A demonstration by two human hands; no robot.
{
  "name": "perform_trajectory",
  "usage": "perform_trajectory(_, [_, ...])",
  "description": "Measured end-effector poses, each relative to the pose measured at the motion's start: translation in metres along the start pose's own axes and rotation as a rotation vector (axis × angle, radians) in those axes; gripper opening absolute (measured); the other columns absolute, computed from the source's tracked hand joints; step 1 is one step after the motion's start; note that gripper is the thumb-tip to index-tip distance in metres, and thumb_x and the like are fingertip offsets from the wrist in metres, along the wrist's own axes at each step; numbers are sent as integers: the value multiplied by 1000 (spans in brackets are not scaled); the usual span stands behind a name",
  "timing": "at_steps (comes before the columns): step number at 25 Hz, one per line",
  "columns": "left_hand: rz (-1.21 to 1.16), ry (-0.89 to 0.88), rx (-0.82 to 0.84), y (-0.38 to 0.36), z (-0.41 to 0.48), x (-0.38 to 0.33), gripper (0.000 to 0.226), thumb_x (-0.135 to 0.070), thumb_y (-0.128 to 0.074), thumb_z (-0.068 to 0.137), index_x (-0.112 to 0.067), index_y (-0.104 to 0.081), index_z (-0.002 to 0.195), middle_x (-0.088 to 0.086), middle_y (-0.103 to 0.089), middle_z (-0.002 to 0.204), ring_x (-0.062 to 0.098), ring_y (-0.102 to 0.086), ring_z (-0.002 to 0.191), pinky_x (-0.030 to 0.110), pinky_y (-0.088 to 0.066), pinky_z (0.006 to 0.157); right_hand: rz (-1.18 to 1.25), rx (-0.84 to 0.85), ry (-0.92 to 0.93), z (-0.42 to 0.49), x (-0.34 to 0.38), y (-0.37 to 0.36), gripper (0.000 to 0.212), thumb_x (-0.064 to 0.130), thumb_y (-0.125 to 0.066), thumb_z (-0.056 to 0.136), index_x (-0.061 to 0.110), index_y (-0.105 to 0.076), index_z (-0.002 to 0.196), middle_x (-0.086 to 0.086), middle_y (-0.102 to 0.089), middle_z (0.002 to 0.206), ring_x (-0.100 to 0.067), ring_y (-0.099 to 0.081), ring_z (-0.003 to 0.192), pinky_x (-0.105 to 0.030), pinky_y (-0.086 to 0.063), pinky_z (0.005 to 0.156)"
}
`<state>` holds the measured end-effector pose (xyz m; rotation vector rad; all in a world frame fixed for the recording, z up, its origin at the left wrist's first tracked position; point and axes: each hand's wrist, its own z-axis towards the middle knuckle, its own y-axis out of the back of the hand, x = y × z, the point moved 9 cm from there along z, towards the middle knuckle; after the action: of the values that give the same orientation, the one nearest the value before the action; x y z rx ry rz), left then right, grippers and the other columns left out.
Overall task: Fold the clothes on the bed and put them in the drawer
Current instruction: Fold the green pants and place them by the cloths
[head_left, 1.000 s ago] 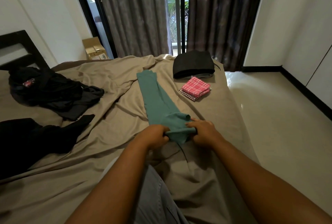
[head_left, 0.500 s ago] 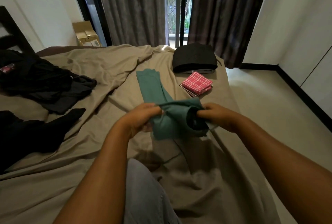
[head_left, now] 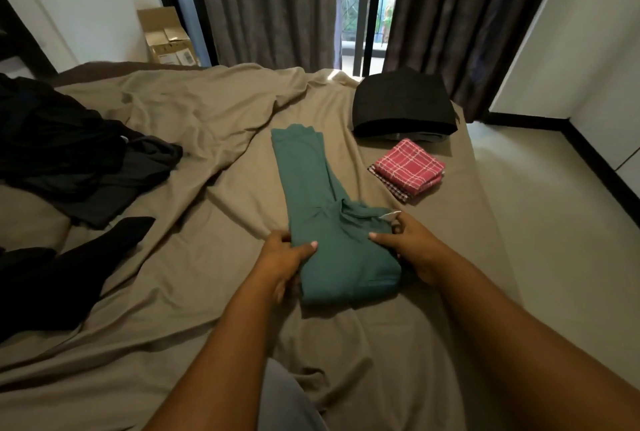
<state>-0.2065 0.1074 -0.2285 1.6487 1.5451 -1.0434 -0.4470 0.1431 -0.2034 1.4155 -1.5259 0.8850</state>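
A long teal garment (head_left: 322, 209) lies on the bed (head_left: 214, 195), its near end folded over onto itself. My left hand (head_left: 282, 259) grips the left edge of that fold, thumb on top. My right hand (head_left: 407, 243) holds the right edge, thumb on the cloth, fingers by a white label. Folded clothes lie at the far right of the bed: a black stack (head_left: 403, 105) and a red checked piece (head_left: 408, 167). Unfolded black clothes (head_left: 69, 153) lie in a heap at the left, with another dark garment (head_left: 52, 275) nearer.
A cardboard box (head_left: 168, 37) stands on the floor behind the bed. Dark curtains (head_left: 270, 5) hang before a window. Pale floor (head_left: 554, 223) runs along the bed's right side, with a white wall (head_left: 595, 29) beyond. No drawer is in view.
Both hands lifted the near end of the teal garment off the bed, carried it away from me and laid it down over the middle part, making a fold.
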Motion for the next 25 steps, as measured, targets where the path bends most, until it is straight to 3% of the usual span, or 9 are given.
perform_trajectory(4, [-87,-200,-19,5,7,-16,45,-15,-67,96,-27,-45,134,2,-68,123,21,-68,107,43,-58,91,176,-58,224,18,12,-2,55,0,-67,93,20,-50,142,-2,-66,134,-19,-64,122,-36,-54,101])
perform_trajectory(8, [355,-188,-212,25,0,-14,53,-25,-61,99,-19,-36,145,13,-55,140,32,-59,116,48,-52,99,-285,-281,220,12,14,-4,57,21,-64,99,18,-38,151,-3,-55,136,-23,-55,128,-34,-47,99])
perform_trajectory(11, [769,-405,-295,13,-28,-48,73,-44,-64,94,-29,-28,155,11,-38,148,32,-42,134,45,-41,109,-805,-470,370,-24,32,-10,72,57,-50,99,18,-29,156,-13,-36,156,-33,-36,143,-48,-35,116])
perform_trajectory(14, [1276,-565,-78,-31,-47,-48,98,-74,-61,80,-42,-13,158,-1,0,167,28,0,155,51,-14,123,-1289,-87,509,-43,14,-45,105,93,-16,81,28,-17,163,1,-5,171,-23,-3,157,-49,-8,126])
perform_trajectory(16, [1471,-447,206,-46,-45,-13,118,-75,-69,73,-36,-1,161,-1,17,168,24,15,155,52,-7,125,-1472,139,409,-47,-23,-47,117,100,-11,70,29,-8,164,8,4,170,-17,4,157,-49,-10,126])
perform_trajectory(17, [1532,-395,291,-47,-46,-1,121,-67,-74,75,-32,3,161,1,17,168,24,13,155,51,-9,125,-1483,134,385,-49,-29,-43,111,95,-15,74,28,-8,163,9,2,169,-16,2,157,-46,-13,126])
perform_trajectory(19, [1572,-358,302,-44,-44,2,101,-45,-70,88,-26,-3,162,4,9,170,22,3,156,46,-15,125,-1443,53,368,-46,-24,-39,85,65,-17,86,28,-17,162,7,-10,170,-16,-10,157,-40,-19,124])
perform_trajectory(22, [1413,-384,215,-41,-61,-27,61,-29,-54,97,-23,-36,155,7,-27,165,25,-28,150,38,-30,119,-1442,11,362,-52,-3,-42,60,31,-39,96,26,-39,156,0,-33,165,-19,-27,153,-35,-24,120])
perform_trajectory(25, [1263,-422,251,-36,-91,-49,22,-30,-57,93,-22,-70,109,5,-70,113,24,-63,103,30,-47,80,-1313,79,370,-82,23,-37,32,30,-56,95,25,-68,124,-5,-67,127,-23,-62,119,-38,-48,99])
